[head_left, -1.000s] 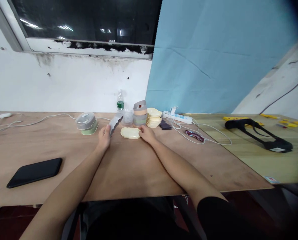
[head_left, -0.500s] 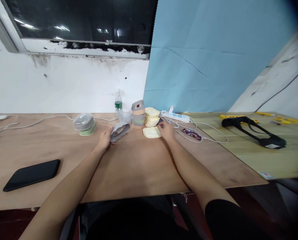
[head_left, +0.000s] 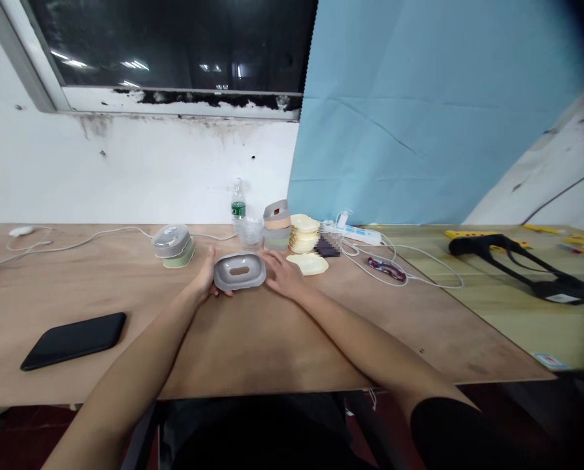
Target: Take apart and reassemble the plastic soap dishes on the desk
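A grey oval soap dish [head_left: 240,285] with a slot through its bottom is tilted so that its inside faces me. My left hand [head_left: 208,277] holds its left side, thumb up and fingertips under the near edge. At the opposite end, my right hand [head_left: 285,275] has its fingers on the rim. Just right of that hand, a single cream oval piece [head_left: 309,264] lies flat on the table. Behind it rises a stack of cream pieces [head_left: 304,236]. Beside that stands a pile of grey, peach and green dishes [head_left: 277,228].
Left of my hands are stacked grey and green dishes [head_left: 173,243] and a black phone [head_left: 74,339]. A bottle [head_left: 238,201] and clear plastic bag [head_left: 250,233] stand behind. Rightward lie a power strip [head_left: 358,234], loose cables, a dark red patterned object [head_left: 387,268] and a black frame [head_left: 522,267].
My right hand has left the flat cream piece and moved left to the grey soap dish. The dish has turned, its inside now facing me. The view has shifted slightly.
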`<state>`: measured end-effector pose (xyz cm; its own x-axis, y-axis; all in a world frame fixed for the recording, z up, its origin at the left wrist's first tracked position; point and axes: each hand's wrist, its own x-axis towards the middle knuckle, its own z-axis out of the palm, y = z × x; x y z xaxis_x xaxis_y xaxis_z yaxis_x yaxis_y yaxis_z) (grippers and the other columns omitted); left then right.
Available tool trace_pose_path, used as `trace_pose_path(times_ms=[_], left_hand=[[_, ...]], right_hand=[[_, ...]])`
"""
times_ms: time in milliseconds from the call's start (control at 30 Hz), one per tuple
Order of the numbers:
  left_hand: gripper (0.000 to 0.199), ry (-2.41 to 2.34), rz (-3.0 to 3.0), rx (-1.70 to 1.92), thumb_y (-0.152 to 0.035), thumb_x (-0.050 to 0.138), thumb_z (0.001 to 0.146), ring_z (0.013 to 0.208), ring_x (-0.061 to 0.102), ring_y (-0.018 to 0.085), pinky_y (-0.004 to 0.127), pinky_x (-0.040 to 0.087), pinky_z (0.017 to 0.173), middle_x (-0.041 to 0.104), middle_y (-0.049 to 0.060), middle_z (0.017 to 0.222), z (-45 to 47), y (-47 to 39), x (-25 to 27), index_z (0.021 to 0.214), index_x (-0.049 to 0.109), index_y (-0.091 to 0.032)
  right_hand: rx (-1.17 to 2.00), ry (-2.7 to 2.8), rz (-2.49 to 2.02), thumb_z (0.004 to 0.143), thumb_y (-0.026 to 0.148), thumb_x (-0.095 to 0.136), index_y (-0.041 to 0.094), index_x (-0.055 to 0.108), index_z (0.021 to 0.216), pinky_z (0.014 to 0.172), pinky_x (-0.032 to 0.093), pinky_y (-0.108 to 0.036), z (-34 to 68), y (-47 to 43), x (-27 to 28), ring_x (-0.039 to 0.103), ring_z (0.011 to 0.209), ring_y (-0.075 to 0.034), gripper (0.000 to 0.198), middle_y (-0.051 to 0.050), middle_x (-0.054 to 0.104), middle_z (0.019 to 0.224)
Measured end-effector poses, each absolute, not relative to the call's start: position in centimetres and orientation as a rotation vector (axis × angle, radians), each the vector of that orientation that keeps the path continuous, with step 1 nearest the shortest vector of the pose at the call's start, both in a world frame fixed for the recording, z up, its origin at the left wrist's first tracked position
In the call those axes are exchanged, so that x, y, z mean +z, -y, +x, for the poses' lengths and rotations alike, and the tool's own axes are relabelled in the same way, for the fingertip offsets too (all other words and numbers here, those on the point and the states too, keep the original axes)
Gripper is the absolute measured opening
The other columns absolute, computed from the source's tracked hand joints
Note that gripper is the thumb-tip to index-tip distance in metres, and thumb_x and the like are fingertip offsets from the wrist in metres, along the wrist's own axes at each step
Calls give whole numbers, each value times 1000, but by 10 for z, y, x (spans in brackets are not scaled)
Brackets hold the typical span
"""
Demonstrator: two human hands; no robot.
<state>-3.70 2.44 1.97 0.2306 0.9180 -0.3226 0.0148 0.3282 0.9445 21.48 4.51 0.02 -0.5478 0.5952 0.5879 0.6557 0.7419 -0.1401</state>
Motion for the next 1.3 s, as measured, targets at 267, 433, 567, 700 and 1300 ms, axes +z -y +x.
trace_pose_path(times_ms=[267, 433, 567, 700, 1300], left_hand=[[94, -1093, 995, 913, -81, 3, 78, 38, 58, 16, 20, 33, 28, 64, 7, 55, -38, -33, 18, 110, 57, -10], [57, -1162, 1036, 964, -65, 48, 82, 50, 64, 15, 20, 48, 39, 66, 5, 67, -33, -33, 11, 106, 55, -14], [41, -1173, 1125, 1034, -37, 69, 77, 55, 66, 13, 20, 52, 45, 66, 3, 70, -32, -35, 4, 109, 54, -16], [42, -1175, 1132, 1080, -36, 69, 78, 69, 69, 14, 21, 55, 52, 68, 8, 91, -34, -36, 2, 113, 57, -16], [58, -2382, 1865, 1776, -43, 67, 78, 138, 17, 38, 57, 14, 108, 24, 16, 149, -105, -28, 34, 127, 49, -18]], right_hand=[[-91, 2420, -851, 81, 32, 61, 22, 12, 151, 97, 46, -45, 218, -47, 3, 37, 132, -29, 86, -14, 34, 147], [-7, 2466, -799, 80, 19, 57, 26, 35, 144, 99, 43, -40, 217, -50, 3, 46, 124, -25, 68, -10, 46, 139], [-22, 2424, -838, 79, 4, 47, 25, 47, 137, 98, 42, -40, 221, -57, 0, 48, 121, -23, 61, -9, 54, 130], [-121, 2322, -920, 82, 2, 40, 23, 52, 132, 100, 39, -42, 224, -60, 1, 47, 121, -23, 56, -10, 50, 135], [-130, 2411, -1016, 85, 44, 58, 21, 65, 113, 98, 32, -44, 227, -60, 1, 51, 114, -27, 37, -10, 68, 108]])
